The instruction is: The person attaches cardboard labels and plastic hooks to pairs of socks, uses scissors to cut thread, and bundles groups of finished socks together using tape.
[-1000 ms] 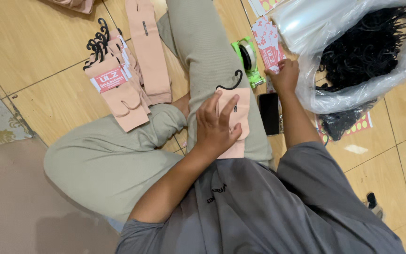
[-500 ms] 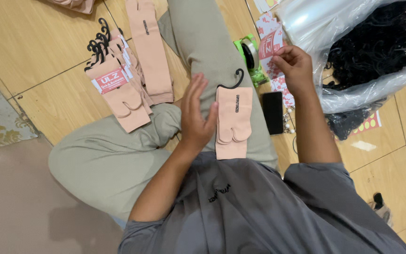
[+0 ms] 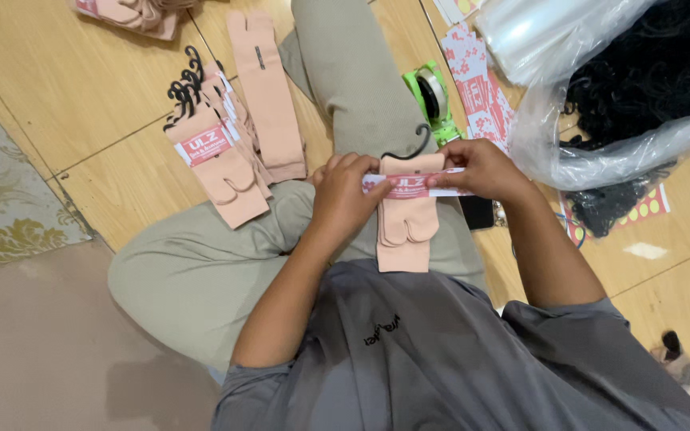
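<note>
- Head view: the left hand (image 3: 343,194) pinches the left end of a red-and-white paper label band (image 3: 413,185), fingers curled shut on it.
- The right hand (image 3: 481,169) grips the band's right end the same way.
- The band lies across a peach split-toe sock (image 3: 405,227) with a black hook, resting on the person's lap.
- A stack of banded socks (image 3: 217,164) lies on the wooden floor (image 3: 65,88) to the left, a green tape dispenser (image 3: 429,92) just beyond the knee.
- A clear plastic bag of black hooks (image 3: 640,96) sits at the right.
</note>
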